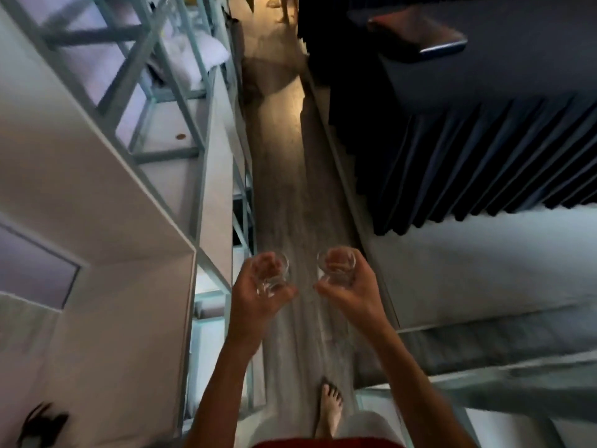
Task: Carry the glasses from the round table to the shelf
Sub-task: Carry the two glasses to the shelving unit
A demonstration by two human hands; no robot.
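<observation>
Left hand point(258, 294) grips a clear glass point(271, 273), fingers curled round it. Right hand point(350, 291) grips a second clear glass point(336, 265) likewise. Both glasses are held upright, side by side but apart, over the wooden floor point(284, 195). White shelf unit point(181, 124) at left; bare foot point(329, 409) below.

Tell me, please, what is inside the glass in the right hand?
The glass looks empty: through its open rim only clear walls show, with the right hand visible through them. That hand wraps its lower part, so the very bottom is hidden.
</observation>
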